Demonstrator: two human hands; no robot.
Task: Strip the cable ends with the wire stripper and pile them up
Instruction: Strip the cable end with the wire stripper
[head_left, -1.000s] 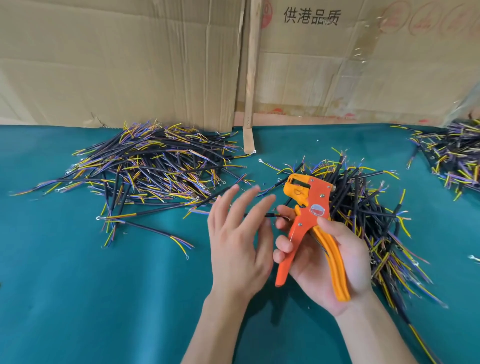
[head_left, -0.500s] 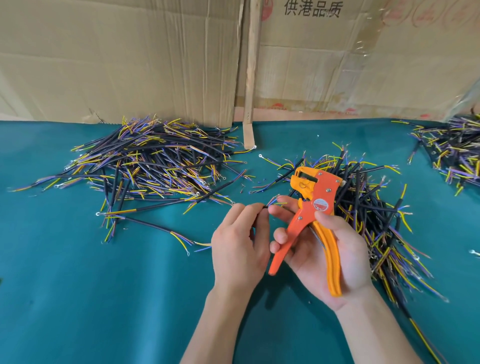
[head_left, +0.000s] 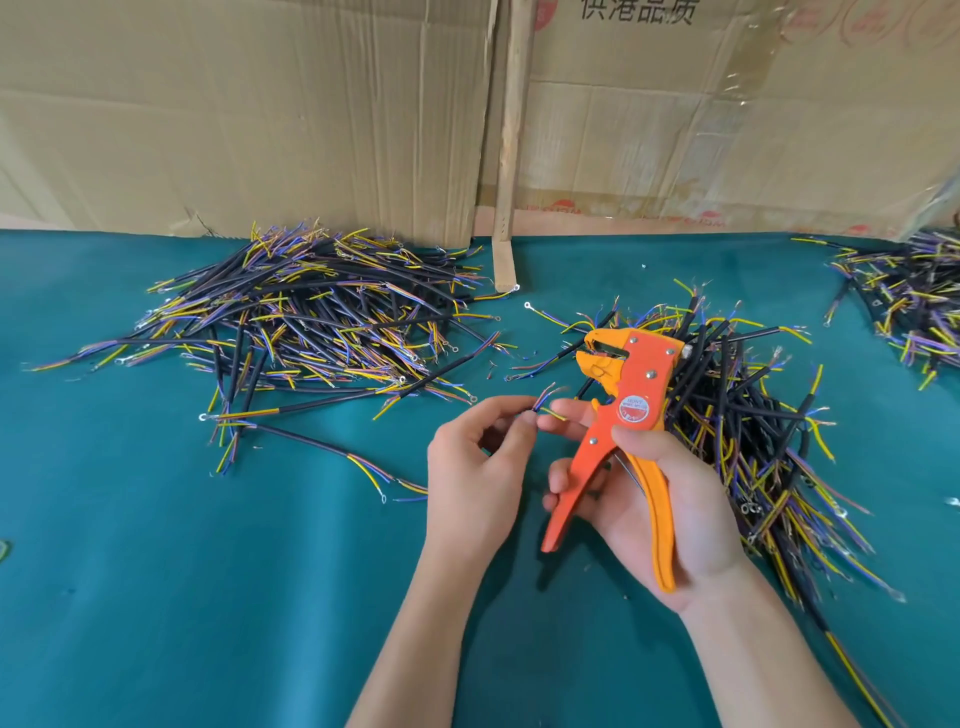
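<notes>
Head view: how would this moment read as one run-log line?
left hand: pinching cable | right hand: holding wire stripper | cable outside the tool's jaws

Table (head_left: 156, 597): cable pile (head_left: 311, 322) rear left; second pile (head_left: 737, 415) right of centre; third pile (head_left: 904, 301) far right; cardboard (head_left: 260, 114) behind all.

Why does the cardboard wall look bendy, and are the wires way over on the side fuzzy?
In the head view the wide lens bows the cardboard wall and table edge; the far-right cable pile smears a little at the frame's edge; the wire stripper in the right hand looks sharp; soft daylight gives only a faint shadow under the left hand.
</notes>
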